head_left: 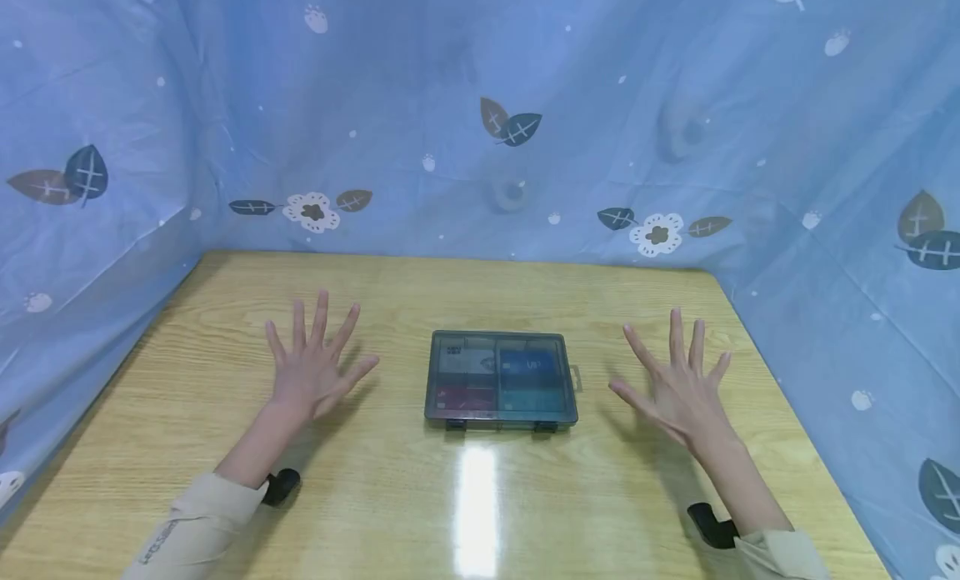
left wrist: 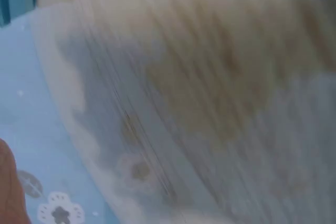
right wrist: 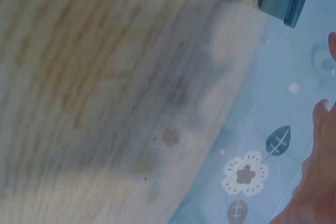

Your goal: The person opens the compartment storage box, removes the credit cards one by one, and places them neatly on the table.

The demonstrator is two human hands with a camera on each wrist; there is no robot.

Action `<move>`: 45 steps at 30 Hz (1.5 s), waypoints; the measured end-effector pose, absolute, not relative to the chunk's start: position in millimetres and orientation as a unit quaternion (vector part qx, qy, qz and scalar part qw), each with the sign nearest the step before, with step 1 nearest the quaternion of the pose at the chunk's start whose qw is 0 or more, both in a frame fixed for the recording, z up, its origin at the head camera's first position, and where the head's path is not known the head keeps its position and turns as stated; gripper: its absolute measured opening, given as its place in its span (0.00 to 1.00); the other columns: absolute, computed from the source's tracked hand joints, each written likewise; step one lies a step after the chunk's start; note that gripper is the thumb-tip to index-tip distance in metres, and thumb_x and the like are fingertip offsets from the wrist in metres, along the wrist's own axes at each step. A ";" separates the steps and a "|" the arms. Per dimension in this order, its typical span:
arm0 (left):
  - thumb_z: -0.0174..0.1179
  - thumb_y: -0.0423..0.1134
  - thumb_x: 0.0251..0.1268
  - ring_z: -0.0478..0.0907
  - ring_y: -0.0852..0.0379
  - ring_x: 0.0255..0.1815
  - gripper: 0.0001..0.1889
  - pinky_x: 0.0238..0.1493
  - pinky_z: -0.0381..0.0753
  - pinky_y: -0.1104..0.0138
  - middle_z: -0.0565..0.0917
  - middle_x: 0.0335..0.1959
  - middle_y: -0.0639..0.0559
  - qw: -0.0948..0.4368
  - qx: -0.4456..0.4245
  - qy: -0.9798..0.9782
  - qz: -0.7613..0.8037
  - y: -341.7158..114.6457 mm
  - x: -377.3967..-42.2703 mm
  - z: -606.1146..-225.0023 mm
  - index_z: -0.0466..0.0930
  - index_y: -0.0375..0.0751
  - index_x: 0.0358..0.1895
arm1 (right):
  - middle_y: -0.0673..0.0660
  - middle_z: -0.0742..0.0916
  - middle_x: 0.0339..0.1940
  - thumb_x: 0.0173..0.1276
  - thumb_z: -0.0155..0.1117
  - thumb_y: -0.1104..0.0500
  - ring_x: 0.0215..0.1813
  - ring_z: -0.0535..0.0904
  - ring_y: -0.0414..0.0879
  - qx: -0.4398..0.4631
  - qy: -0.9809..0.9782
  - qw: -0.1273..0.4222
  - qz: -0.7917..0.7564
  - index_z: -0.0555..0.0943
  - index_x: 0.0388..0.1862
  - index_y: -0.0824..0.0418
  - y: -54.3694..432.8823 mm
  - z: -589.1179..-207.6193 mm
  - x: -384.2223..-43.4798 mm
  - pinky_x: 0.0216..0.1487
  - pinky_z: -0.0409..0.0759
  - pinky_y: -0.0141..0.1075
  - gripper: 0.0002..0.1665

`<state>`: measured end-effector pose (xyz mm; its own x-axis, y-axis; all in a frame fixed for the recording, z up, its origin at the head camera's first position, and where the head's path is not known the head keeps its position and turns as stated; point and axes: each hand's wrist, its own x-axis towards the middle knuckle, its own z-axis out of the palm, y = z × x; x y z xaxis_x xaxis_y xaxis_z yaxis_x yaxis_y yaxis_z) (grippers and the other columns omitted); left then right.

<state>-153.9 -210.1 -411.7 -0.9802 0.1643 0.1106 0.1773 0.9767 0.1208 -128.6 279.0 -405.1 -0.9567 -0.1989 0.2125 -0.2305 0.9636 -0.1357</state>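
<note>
A flat plastic case [head_left: 501,380] with a clear dark lid lies closed on the table, between the two hands. Through its lid show compartments with white, blue, dark red and teal contents. My left hand [head_left: 311,372] is to the left of the case, fingers spread wide, holding nothing. On the other side my right hand [head_left: 681,388] has its fingers spread too, with nothing in it. Neither hand touches the case. Part of the left hand [left wrist: 10,190] edges into the left wrist view; the right wrist view has the right hand [right wrist: 310,187] at its right edge.
The wooden table [head_left: 360,497] has a bright light reflection in front of the case. Blue patterned cloth [head_left: 420,122] hangs behind it and along both sides. Black wrist bands [head_left: 281,487] show below the hands, near beige sleeves [head_left: 210,522].
</note>
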 end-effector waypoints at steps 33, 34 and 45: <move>0.39 0.49 0.78 0.80 0.48 0.44 0.27 0.46 0.81 0.58 0.83 0.45 0.42 -0.329 -0.091 -0.721 -0.603 -138.6 -81.9 -407.8 0.70 0.23 0.57 | 0.53 0.78 0.62 0.61 0.70 0.54 0.62 0.72 0.51 0.417 -0.876 0.109 0.218 0.78 0.61 0.55 236.7 -416.4 -117.2 0.51 0.78 0.48 0.28; 0.38 0.50 0.78 0.80 0.49 0.44 0.29 0.46 0.81 0.58 0.83 0.46 0.41 -0.343 -0.083 -0.708 -0.612 -135.9 -81.6 -408.5 0.68 0.22 0.58 | 0.53 0.79 0.61 0.60 0.70 0.54 0.61 0.72 0.50 0.417 -0.873 0.111 0.227 0.79 0.60 0.56 236.9 -417.7 -118.3 0.50 0.78 0.47 0.28; 0.36 0.51 0.78 0.79 0.48 0.51 0.33 0.57 0.75 0.58 0.80 0.53 0.37 -0.411 -0.012 -0.579 -0.704 -110.4 -82.1 -417.7 0.58 0.18 0.64 | 0.61 0.79 0.59 0.62 0.69 0.63 0.39 0.82 0.38 0.418 -0.838 0.023 0.350 0.81 0.55 0.64 232.9 -432.1 -124.4 0.34 0.80 0.28 0.22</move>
